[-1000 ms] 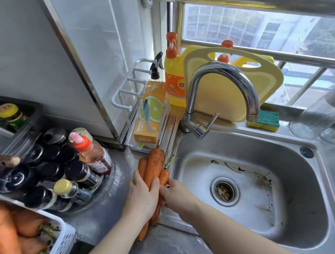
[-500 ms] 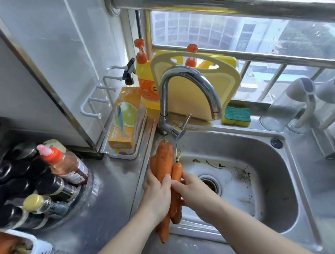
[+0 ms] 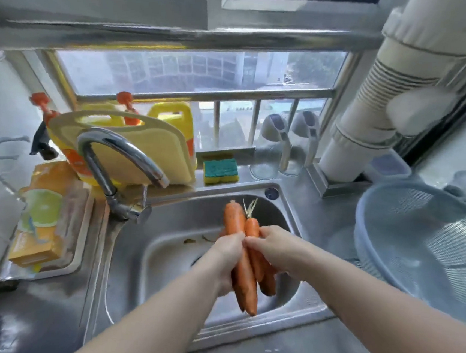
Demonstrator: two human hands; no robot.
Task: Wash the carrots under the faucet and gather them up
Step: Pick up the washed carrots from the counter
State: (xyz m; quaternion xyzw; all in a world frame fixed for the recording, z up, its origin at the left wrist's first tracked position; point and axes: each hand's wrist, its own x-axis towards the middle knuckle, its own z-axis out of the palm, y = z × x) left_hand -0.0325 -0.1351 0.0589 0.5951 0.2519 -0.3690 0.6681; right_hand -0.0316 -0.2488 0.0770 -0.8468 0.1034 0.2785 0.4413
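Observation:
A bundle of orange carrots (image 3: 234,222) hangs upright over the steel sink (image 3: 161,257), tips pointing down toward me. My left hand (image 3: 226,258) grips the bundle from the left and my right hand (image 3: 273,247) grips it from the right; both hands meet around the middle. The curved chrome faucet (image 3: 120,154) stands to the left of the carrots, its spout ending left of the bundle. No water runs from it. The sink drain is hidden behind my hands.
A blue mesh colander (image 3: 424,243) sits on the counter at the right. A yellow cutting board (image 3: 149,151), detergent bottles and a green-yellow sponge (image 3: 221,171) line the window ledge. A white pipe (image 3: 374,110) rises at the right. An orange box (image 3: 43,215) lies left of the faucet.
Both hands have carried the carrot bundle from the sink's left rim rightward over the basin. The view has swung right, losing the sauce bottles and bringing in the colander.

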